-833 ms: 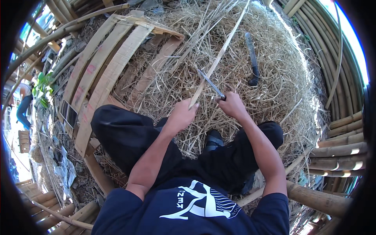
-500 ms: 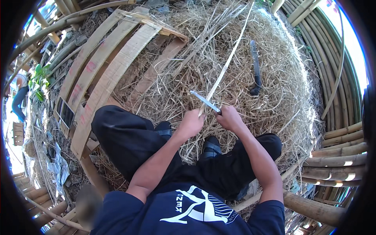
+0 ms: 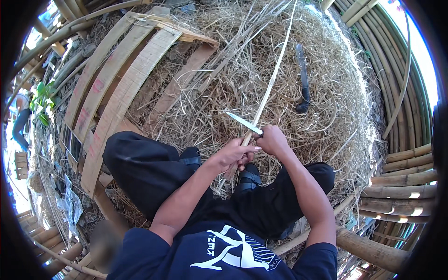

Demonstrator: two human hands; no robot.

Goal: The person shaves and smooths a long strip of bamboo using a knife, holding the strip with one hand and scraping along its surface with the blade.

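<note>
Left hand (image 3: 231, 155) is curled round the near end of a long pale strip (image 3: 269, 88) running off toward 1 o'clock; right hand (image 3: 273, 140) grips a knife (image 3: 242, 122) pointing to 10. Strip's probably light, springy, splintery tbh, so hold it near that end.

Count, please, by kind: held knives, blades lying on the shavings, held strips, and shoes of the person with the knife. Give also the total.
Knife in right hand: 1
Black-handled blade on the shavings: 1
Long pale strip in left hand: 1
Dark shoes: 2
Total: 5
</note>
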